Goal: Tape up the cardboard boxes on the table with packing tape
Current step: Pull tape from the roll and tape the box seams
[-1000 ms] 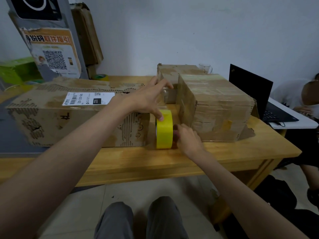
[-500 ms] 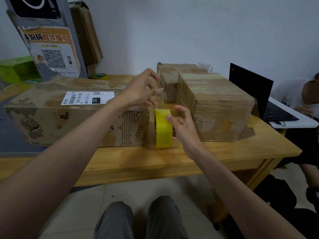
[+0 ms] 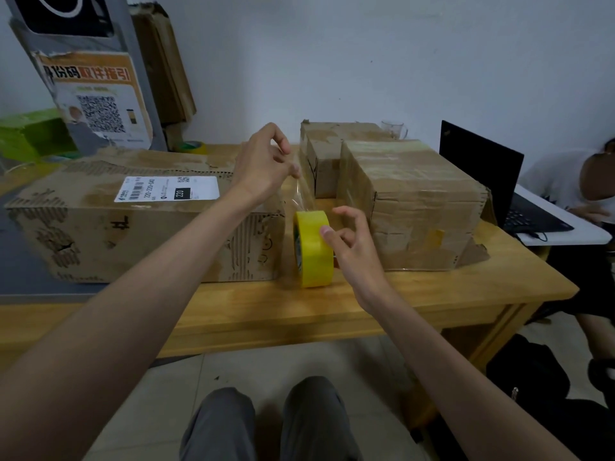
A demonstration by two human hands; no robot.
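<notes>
Nearest, two knees in grey trousers (image 3: 266, 424) show at the bottom edge, above a pale tiled floor. Beyond them runs the near edge of a wooden table (image 3: 299, 314). On it, close to that edge, a yellow roll of packing tape (image 3: 312, 251) stands upright on its rim in the gap between two boxes. The right hand (image 3: 352, 244) rests against the right side of the roll, thumb pressed on the yellow band, the other fingers loosely curled and spread above it. A clear strip of tape (image 3: 303, 197) rises from the top of the roll to the left hand (image 3: 266, 164), which pinches the strip's free end between thumb and fingertips, above and a little left of the roll.

Left of the roll lies a long cardboard box (image 3: 133, 227), worn and torn, with a white shipping label (image 3: 166, 193) on its top face. Right of the roll sits a taped cardboard box (image 3: 412, 204). Farther back, touching it on the left, stands a smaller cardboard box (image 3: 326, 158), with a clear glass cup (image 3: 394, 129) behind. At far left a second tape roll (image 3: 193, 148) lies by a grey stand bearing a QR-code poster (image 3: 100, 98). At far right an open black laptop (image 3: 492, 181) sits on a white surface, beside a seated person in a white shirt (image 3: 562, 181).
</notes>
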